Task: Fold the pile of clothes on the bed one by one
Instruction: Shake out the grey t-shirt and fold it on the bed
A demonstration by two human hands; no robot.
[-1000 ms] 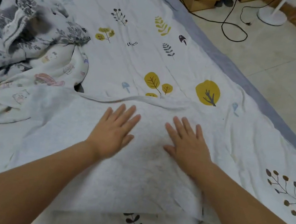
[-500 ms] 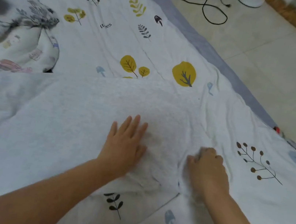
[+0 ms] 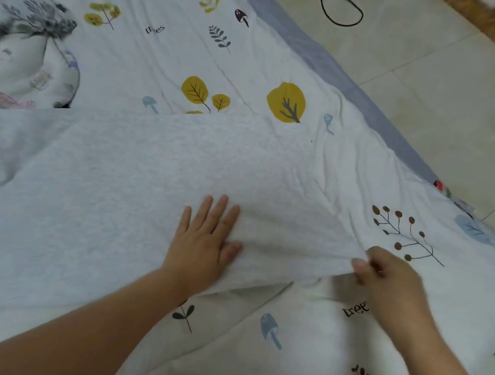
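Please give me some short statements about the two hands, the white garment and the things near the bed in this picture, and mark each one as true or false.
1. The left hand lies flat with straight fingers on the white garment. True.
2. The right hand also lies flat and open. False: it pinches the garment's edge and lifts it a little.
3. A pile of patterned clothes lies at the far left of the bed. True.
4. The bed sheet is plain grey. False: it is white with printed leaves and mushrooms.
5. A black cable lies on the floor beyond the bed. True.
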